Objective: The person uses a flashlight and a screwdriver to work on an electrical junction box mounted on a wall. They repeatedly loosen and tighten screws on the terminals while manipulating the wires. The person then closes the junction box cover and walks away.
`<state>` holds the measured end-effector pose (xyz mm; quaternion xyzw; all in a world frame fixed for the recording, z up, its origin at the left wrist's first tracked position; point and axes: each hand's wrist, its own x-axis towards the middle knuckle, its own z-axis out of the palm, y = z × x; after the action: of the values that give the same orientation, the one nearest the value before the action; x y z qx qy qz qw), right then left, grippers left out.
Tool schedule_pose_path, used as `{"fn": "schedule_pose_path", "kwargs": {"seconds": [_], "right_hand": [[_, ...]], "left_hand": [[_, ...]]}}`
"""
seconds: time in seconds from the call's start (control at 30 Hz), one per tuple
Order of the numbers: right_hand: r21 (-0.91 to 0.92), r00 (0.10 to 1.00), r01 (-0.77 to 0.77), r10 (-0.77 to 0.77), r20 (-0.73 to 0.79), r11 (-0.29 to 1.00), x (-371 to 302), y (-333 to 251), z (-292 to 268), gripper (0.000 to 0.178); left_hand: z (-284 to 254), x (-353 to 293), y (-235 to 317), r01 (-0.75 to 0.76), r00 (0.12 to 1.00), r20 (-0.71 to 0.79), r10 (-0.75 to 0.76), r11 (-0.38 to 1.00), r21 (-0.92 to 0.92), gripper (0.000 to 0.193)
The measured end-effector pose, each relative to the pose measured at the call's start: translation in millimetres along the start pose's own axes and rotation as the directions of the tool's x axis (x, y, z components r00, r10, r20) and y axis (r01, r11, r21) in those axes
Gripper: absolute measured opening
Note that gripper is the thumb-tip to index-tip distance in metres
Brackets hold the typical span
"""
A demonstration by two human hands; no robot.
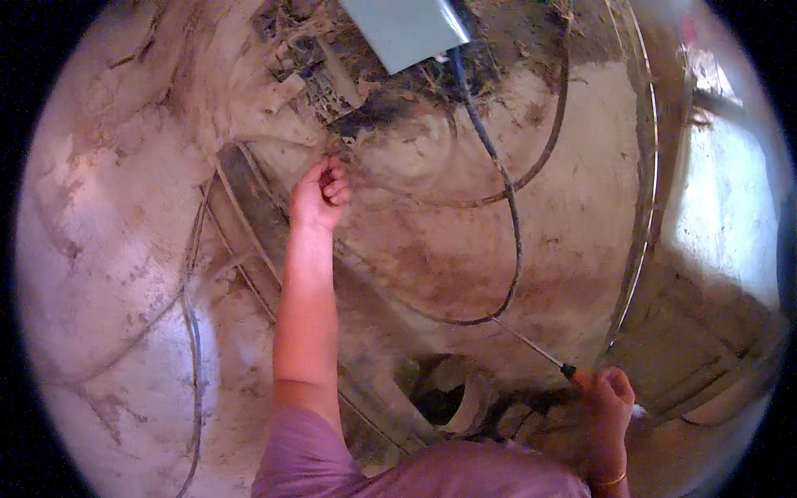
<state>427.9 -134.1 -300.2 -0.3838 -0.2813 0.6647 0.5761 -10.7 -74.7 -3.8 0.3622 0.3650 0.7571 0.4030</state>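
My left hand (pixel 321 194) reaches far forward, its fingers curled together beside dusty parts on the dirty wall. Whatever its fingertips pinch is hidden or too small to name. Just above it sits a dust-covered block with rows of small parts (pixel 325 93). My right hand (pixel 608 405), low on the right, is wrapped round the handle of a screwdriver (pixel 531 345). Its long thin shaft points up and left, with the tip close to a loop of dark cable (pixel 513 217). A thin bracelet (pixel 613 480) circles the right wrist.
A grey metal box or cover (pixel 407 33) juts in at the top, with the dark cable hanging from it. Thin wires (pixel 196 332) run down the left side. A round opening (pixel 440 394) lies near my body. Bright light falls on a pale surface (pixel 722 224) at right.
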Motion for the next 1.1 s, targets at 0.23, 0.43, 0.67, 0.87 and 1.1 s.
{"fn": "schedule_pose_path", "kwargs": {"seconds": [0.23,0.43,0.67,0.87,1.1], "right_hand": [[-0.069,0.993,-0.119,0.119,-0.002,0.990,-19,13,-25,0.006],[-0.179,0.999,-0.047,0.048,0.000,0.983,-18,46,-58,0.009],[-0.185,0.999,0.006,0.003,0.047,0.983,-25,55,-96,0.005],[-0.338,0.996,-0.039,0.009,-0.090,0.940,-38,35,-98,0.006],[-0.237,0.997,-0.003,-0.014,-0.072,0.971,-42,38,-108,0.006]], "left_hand": [[-14,-3,4,-0.325,0.873,-0.060,0.484,0.669,0.669,0.004],[26,-31,-29,0.034,0.516,0.546,0.660,-0.652,0.757,0.009],[13,-26,-18,-0.136,0.484,0.444,0.754,-0.437,0.889,0.019],[5,-16,-26,-0.091,0.967,-0.210,0.144,0.966,0.244,0.019],[-2,-41,-32,-0.187,0.563,0.204,0.801,-0.118,0.975,0.027]]}}
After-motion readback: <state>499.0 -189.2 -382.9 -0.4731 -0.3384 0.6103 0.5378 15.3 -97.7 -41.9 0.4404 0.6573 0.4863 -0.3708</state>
